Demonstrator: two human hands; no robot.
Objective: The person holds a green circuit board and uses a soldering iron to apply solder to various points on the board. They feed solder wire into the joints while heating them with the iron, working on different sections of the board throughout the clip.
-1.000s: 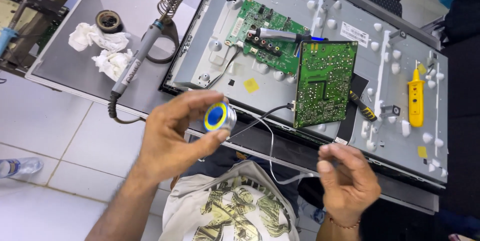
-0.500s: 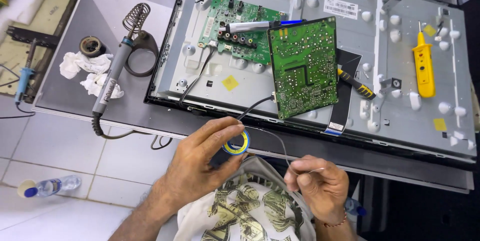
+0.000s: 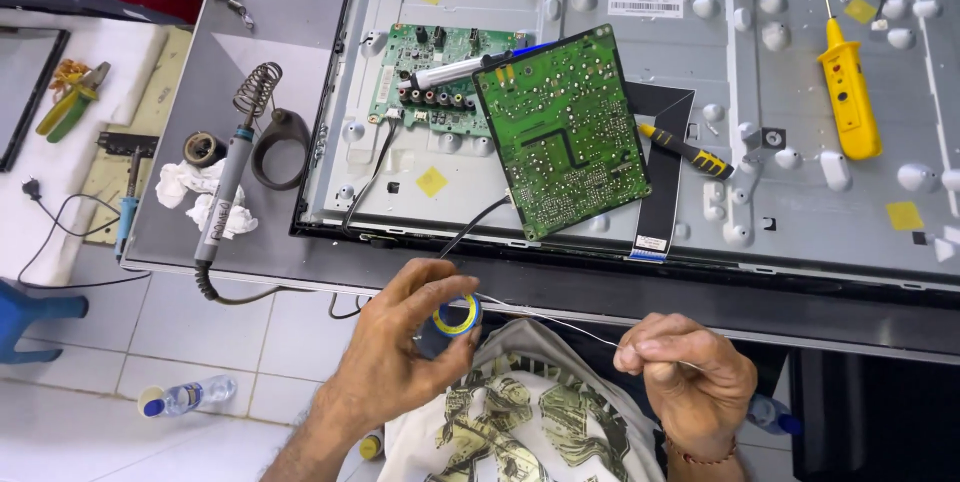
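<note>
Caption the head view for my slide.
Left hand holds solder spool; right hand pulls its wire taut.

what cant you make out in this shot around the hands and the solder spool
- Head view: most of the solder spool, wrapped by the left hand.
- Head view: the wire's end, closed inside the right hand.
- Head view: the flipped green circuit board's component side, facing down.
- Head view: the panel's right part, cut by the edge.
</note>
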